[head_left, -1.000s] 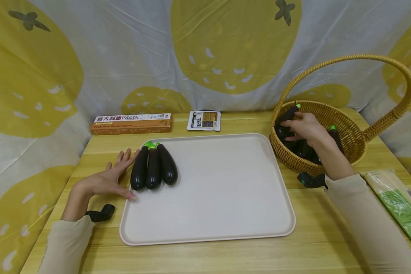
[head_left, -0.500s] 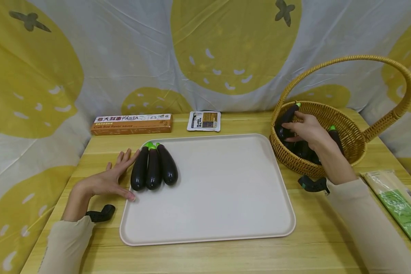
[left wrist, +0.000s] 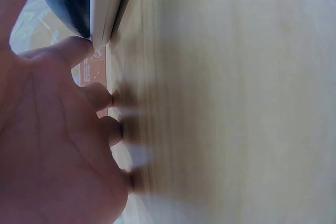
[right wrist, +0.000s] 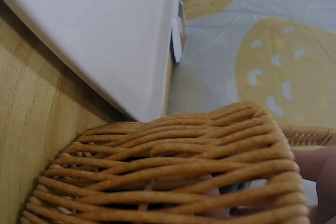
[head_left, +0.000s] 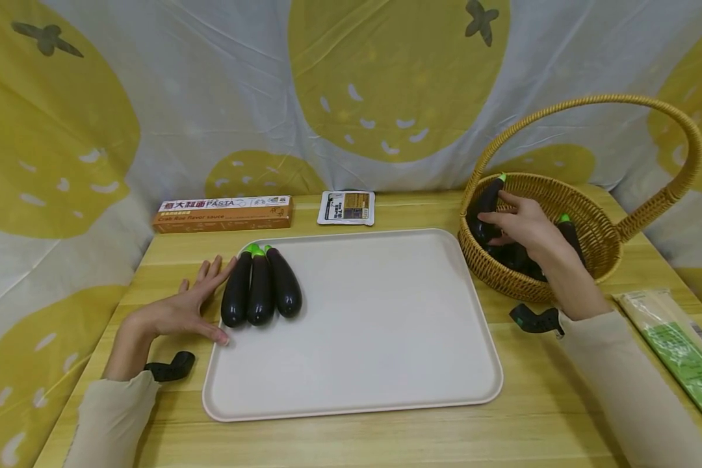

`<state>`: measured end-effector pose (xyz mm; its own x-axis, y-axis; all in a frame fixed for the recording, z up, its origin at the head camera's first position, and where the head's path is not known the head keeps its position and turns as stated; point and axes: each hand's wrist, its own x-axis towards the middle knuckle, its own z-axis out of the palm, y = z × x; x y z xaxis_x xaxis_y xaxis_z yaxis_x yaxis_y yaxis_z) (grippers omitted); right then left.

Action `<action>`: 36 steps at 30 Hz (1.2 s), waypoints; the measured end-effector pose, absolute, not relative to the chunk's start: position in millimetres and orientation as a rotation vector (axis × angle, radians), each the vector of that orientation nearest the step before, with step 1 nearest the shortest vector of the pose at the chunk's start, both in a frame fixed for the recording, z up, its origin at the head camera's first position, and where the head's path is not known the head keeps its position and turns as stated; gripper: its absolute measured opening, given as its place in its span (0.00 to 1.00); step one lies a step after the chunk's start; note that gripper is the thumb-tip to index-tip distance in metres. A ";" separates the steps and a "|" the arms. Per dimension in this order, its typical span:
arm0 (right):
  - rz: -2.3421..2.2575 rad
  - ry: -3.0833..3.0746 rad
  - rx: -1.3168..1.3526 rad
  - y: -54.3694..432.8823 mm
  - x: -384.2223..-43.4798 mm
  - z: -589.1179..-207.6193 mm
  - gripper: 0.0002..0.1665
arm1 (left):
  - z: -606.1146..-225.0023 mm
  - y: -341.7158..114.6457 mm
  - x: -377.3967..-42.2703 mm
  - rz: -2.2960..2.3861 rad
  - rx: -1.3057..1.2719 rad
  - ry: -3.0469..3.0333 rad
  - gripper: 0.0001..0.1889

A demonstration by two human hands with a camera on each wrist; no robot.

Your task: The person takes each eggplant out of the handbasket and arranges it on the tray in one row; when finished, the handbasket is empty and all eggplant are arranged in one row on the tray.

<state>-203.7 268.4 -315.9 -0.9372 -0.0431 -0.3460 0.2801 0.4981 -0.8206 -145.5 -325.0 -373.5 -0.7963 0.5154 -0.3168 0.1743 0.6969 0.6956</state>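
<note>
Three dark purple eggplants with green stems, such as the middle eggplant (head_left: 260, 292), lie side by side at the left end of the white tray (head_left: 380, 338). Beside them my left hand (head_left: 178, 315) spreads its fingers, with the thumb on the tray's left rim; in the left wrist view the other fingertips (left wrist: 111, 129) meet the table. My right hand (head_left: 526, 227) reaches into the wicker basket (head_left: 503, 283) and grips an eggplant (head_left: 484, 211) at the basket's left side. More eggplants lie under the hand, and another eggplant (head_left: 570, 235) leans at the right. Basket weave hides most of the right fingers in the right wrist view.
A pasta box (head_left: 222, 214) and a small flat packet (head_left: 346, 207) lie behind the tray. A tall handle (head_left: 620, 99) arches over the basket. At the right edge lies a clear and green package (head_left: 675, 351). A patterned cloth (head_left: 228, 97) hangs behind the table.
The eggplant in my right hand has shifted slightly up and to the left inside the basket. My left hand stays in place beside the tray.
</note>
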 end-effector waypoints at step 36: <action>-1.182 2.282 -0.499 237.8 -113.1 -289.4 0.42 | -374.1 -326.5 -146.7 0.882 0.524 2.421 0.73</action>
<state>-113.1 237.8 -289.4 -0.7980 -0.5358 -0.2758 -0.0839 0.5520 -0.8296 -146.7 -326.5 -374.1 -0.7973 0.5079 -0.3262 0.1791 0.7152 0.6756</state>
